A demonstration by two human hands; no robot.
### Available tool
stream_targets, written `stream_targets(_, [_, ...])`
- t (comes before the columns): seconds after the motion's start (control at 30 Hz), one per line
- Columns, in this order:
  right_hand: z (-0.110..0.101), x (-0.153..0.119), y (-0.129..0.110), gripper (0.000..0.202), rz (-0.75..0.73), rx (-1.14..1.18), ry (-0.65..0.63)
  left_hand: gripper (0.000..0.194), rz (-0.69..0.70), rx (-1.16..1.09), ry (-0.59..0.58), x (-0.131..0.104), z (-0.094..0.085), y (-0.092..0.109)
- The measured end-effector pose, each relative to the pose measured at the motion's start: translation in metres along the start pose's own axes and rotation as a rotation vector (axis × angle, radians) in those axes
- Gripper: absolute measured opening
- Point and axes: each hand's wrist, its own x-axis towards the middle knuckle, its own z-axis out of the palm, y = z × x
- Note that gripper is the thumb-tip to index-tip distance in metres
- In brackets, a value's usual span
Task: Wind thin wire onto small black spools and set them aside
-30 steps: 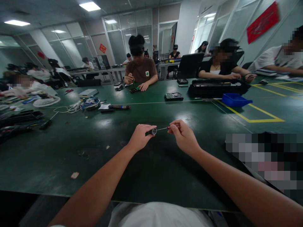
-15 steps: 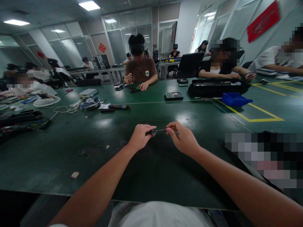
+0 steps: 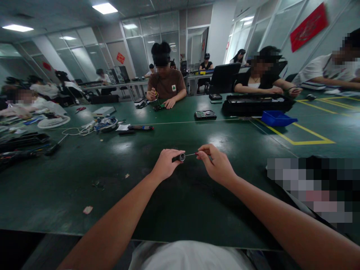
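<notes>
Above the green table, my left hand (image 3: pixel 165 163) is closed around a small dark cylinder (image 3: pixel 182 157) whose round, silvery end faces toward me. Most of the cylinder is hidden by the fingers, and I cannot tell its kind. My right hand (image 3: pixel 215 163) pinches a thin screwdriver (image 3: pixel 191 154) by its reddish handle, largely covered by the fingers. The metal shaft points left, its tip at the cylinder's round end; whether it is inside or just touching, I cannot tell.
A marker-like dark tool (image 3: pixel 143 128), a hard drive (image 3: pixel 205 115) and a blue bin (image 3: pixel 278 118) lie farther back. Cables (image 3: pixel 105 123) and a white fan grille (image 3: pixel 54 121) are at left. Across the green table (image 3: pixel 157 210), co-workers handle parts. A blurred-out object (image 3: pixel 312 187) sits right.
Both hands keep their grips on the cylinder and screwdriver, with hardly any movement. The whole view has shifted slightly.
</notes>
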Motion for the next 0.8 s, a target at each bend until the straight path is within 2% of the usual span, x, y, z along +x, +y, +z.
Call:
stream_targets(0.33, [0.0007,-0.0005,0.0036,0.015,0.050,0.058,0.048,0.039,0.004,-0.022,-0.010,-0.0010,0.0000,0.0006])
stream_targets(0.8, [-0.0007,0.0001,0.0040,0.013,0.031,0.018,0.033,0.038,0.011,-0.027,-0.005,-0.0010,-0.0008,0.0011])
